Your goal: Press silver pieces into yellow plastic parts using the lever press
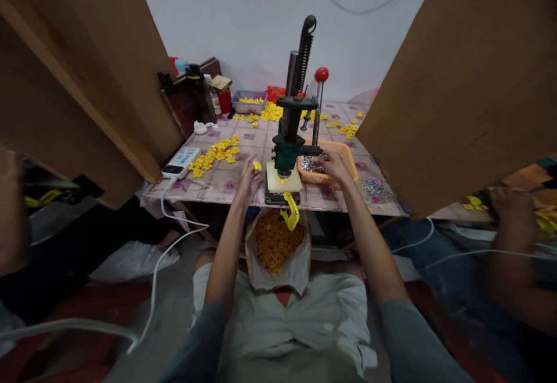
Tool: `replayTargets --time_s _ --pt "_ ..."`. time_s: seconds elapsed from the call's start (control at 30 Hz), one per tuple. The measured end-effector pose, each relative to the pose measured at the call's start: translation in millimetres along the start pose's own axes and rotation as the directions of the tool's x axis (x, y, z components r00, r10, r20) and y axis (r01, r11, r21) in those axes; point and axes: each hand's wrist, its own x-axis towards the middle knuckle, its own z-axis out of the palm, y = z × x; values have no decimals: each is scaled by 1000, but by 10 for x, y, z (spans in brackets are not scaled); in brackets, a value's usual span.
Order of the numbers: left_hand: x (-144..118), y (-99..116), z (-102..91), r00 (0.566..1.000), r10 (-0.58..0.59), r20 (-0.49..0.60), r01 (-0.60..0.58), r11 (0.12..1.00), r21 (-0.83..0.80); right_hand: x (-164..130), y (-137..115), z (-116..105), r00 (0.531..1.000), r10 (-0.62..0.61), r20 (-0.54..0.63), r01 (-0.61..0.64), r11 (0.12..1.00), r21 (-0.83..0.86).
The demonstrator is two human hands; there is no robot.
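Note:
My left hand (249, 181) is left of the press, its fingers closed on a small yellow plastic flower (257, 166). My right hand (334, 165) reaches over the orange basket (350, 159), fingers bent together above small shiny metal pieces (310, 164); whatever they pinch is too small to make out. Between my hands stands a dark green hand press (288, 154) with a red-knobbed lever (321, 74). On its pale block (292, 185) a yellow piece lies under the press head. A yellow plastic guide (290, 212) hangs from the block's front edge.
Yellow flowers (215, 155) lie piled on the left, with more at the back. Below the table edge is an open sack (278, 281) of yellow pieces. Cardboard panels (418, 81) flank the table. A white power bank (181, 161) trails a cable. Other people sit either side.

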Motion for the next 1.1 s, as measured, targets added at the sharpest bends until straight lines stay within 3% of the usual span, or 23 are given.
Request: replayTargets --time_s 0.1,0.2,0.3,0.47,0.57,0.77,1.0,1.1 --pt "-74 12 71 999 -9 43 15 992 -127 -118 -94 40 992 -94 -89 73 975 -211" --pt "-154 30 100 999 9 53 -4 994 -107 -377 -228 226 954 -250 -162 189 928 -320" --pt "-201 62 109 993 62 97 -59 998 -32 -677 -322 531 905 -397 -152 326 879 -349" --pt "-204 85 126 969 87 233 -86 996 -14 -963 -338 874 869 -479 -125 384 811 -443" --pt "-205 79 120 953 22 301 -34 999 33 -1046 -319 874 838 -540 -83 450 769 -455" --pt "-216 166 47 908 -24 418 4 999 50 -1119 -425 745 723 -691 -16 586 625 -515" --pt "-267 277 0 887 -21 461 -48 990 136 -1092 -508 702 689 -683 245 694 522 -496" --pt "-282 266 19 889 3 457 -69 989 127 -1167 -549 679 674 -708 212 692 503 -519"
